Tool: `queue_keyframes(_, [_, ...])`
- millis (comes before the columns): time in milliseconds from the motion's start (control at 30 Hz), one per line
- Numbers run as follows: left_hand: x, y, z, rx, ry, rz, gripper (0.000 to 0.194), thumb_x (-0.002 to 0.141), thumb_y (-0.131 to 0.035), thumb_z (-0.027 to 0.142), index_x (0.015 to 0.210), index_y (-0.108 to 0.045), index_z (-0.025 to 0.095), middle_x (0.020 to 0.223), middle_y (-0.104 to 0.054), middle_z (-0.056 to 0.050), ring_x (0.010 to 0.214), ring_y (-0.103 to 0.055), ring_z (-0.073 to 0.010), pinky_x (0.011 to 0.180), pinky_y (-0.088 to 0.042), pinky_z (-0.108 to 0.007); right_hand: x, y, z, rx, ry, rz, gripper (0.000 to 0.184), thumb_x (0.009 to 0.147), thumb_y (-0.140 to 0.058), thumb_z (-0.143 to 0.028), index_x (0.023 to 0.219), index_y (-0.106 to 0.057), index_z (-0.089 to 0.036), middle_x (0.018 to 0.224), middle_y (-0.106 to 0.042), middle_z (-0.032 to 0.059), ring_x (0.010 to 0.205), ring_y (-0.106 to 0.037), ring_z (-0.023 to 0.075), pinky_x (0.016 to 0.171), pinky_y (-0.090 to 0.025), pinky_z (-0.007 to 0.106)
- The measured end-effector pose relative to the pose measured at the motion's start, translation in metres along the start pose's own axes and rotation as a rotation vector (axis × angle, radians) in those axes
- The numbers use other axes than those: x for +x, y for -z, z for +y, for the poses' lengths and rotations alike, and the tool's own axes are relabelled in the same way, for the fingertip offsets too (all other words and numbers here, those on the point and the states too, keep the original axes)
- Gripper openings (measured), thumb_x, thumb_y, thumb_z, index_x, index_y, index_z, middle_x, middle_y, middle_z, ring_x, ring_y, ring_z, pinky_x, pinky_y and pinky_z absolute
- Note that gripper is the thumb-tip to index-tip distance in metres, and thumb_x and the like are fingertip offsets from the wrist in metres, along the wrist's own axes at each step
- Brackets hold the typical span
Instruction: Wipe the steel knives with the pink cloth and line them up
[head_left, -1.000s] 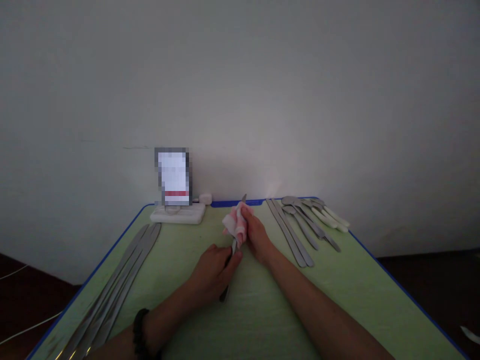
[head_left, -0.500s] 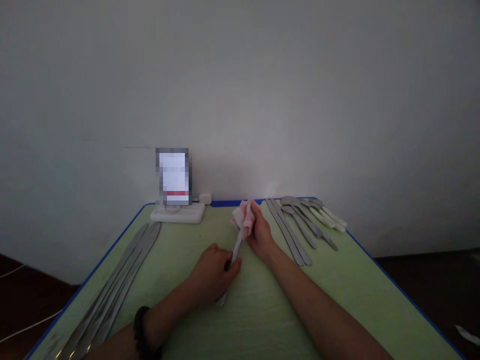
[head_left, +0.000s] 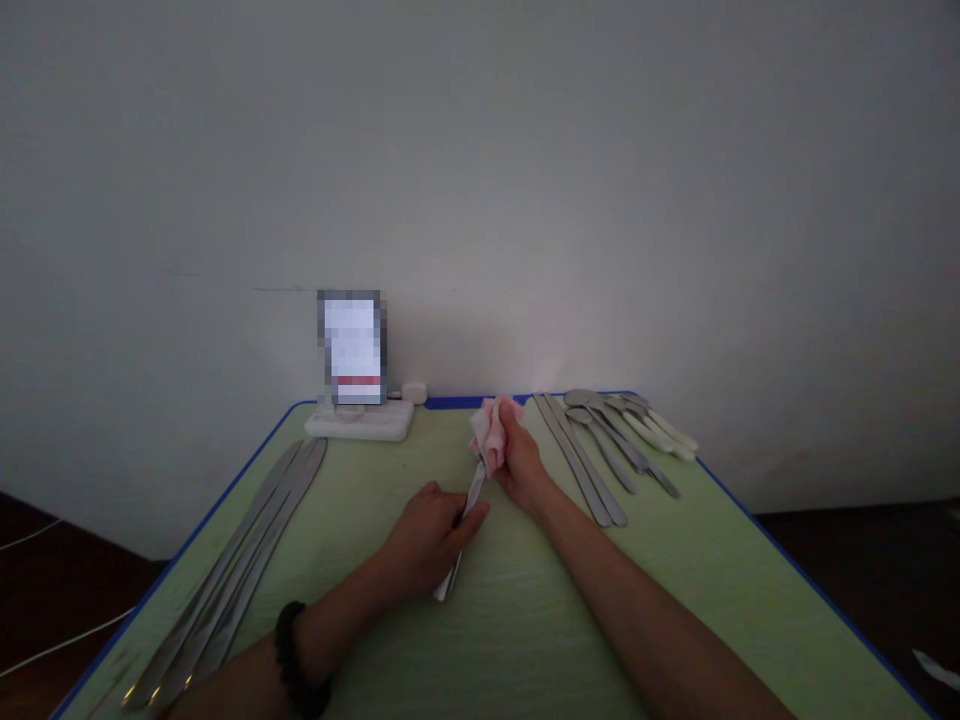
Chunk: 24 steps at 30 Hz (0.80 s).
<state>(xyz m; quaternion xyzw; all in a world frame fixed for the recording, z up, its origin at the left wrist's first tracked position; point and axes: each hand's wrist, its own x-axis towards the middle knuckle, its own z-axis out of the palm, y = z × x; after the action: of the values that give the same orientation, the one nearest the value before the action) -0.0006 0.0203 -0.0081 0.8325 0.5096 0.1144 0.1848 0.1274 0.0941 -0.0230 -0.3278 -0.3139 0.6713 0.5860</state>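
Note:
My left hand point(head_left: 433, 540) is closed around the handle of a piece of metal cutlery point(head_left: 475, 486), held at a slant above the table. Its far end is covered by a pink and white cloth point(head_left: 491, 436), so its kind cannot be made out. My right hand point(head_left: 523, 462) grips that cloth, bunched around the covered end. To the left, several long metal knives point(head_left: 251, 545) lie side by side. Just right of my right hand are two slim metal pieces of cutlery point(head_left: 581, 465), with spoons point(head_left: 602, 450) beyond them.
A green table point(head_left: 525, 640) with a blue edge stands against a grey wall. At the back left, a screen point(head_left: 352, 345), blurred out, rests on a white stand point(head_left: 360, 422) beside a white plug point(head_left: 414, 393). White-handled cutlery point(head_left: 660, 432) lies at the back right.
The cloth in my right hand has shifted slightly on the cutlery, and more of the handle's near end shows below my left hand. The whole view has moved a little.

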Motion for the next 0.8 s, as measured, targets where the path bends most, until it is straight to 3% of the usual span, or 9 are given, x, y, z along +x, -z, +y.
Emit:
queue_keyframes(200, [0.001, 0.001, 0.001, -0.012, 0.033, 0.002, 0.043, 0.092, -0.026, 0.039, 0.059, -0.046, 0.02, 0.059, -0.055, -0.003, 0.067, -0.053, -0.0187, 0.066, -0.036, -0.028, -0.002, -0.001, 0.003, -0.114, -0.033, -0.03, 0.044, 0.075, -0.054, -0.059, 0.07, -0.063, -0.016, 0.049, -0.058, 0.0003, 0.046, -0.052, 0.0126, 0.044, -0.035, 0.024])
queue_keyframes(400, [0.001, 0.001, 0.002, 0.013, -0.008, -0.011, 0.042, 0.091, -0.03, 0.04, 0.059, -0.047, 0.02, 0.057, -0.054, -0.001, 0.06, -0.05, -0.0169, 0.068, -0.035, -0.029, 0.002, -0.004, -0.005, 0.223, 0.013, 0.09, 0.029, 0.076, -0.058, -0.048, 0.077, -0.063, -0.02, 0.059, -0.064, -0.0027, 0.051, -0.055, 0.0116, 0.052, -0.044, 0.024])
queue_keyframes(500, [0.0, 0.001, 0.002, -0.002, -0.025, -0.004, 0.046, 0.093, -0.025, 0.041, 0.059, -0.048, 0.02, 0.058, -0.056, -0.001, 0.061, -0.051, -0.017, 0.068, -0.035, -0.029, 0.001, -0.005, -0.009, 0.304, 0.002, 0.097, 0.027, 0.078, -0.056, -0.046, 0.079, -0.062, -0.02, 0.063, -0.065, -0.0018, 0.058, -0.059, 0.0124, 0.055, -0.047, 0.023])
queue_keyframes(700, [-0.001, -0.001, 0.0, -0.021, 0.017, 0.038, 0.05, 0.094, -0.02, 0.04, 0.061, -0.052, 0.019, 0.061, -0.058, -0.003, 0.065, -0.054, -0.018, 0.067, -0.036, -0.028, -0.002, -0.005, -0.006, 0.208, 0.004, -0.016, 0.019, 0.074, -0.059, -0.038, 0.071, -0.059, -0.019, 0.058, -0.061, -0.002, 0.052, -0.055, 0.013, 0.055, -0.048, 0.025])
queue_keyframes(800, [-0.001, -0.003, -0.001, -0.02, -0.004, 0.048, 0.051, 0.094, -0.021, 0.041, 0.06, -0.053, 0.019, 0.059, -0.058, -0.003, 0.063, -0.054, -0.0174, 0.067, -0.036, -0.028, -0.003, -0.002, -0.005, 0.157, -0.042, -0.011, 0.016, 0.07, -0.055, -0.033, 0.071, -0.059, -0.017, 0.057, -0.06, -0.0005, 0.052, -0.054, 0.0147, 0.056, -0.048, 0.028])
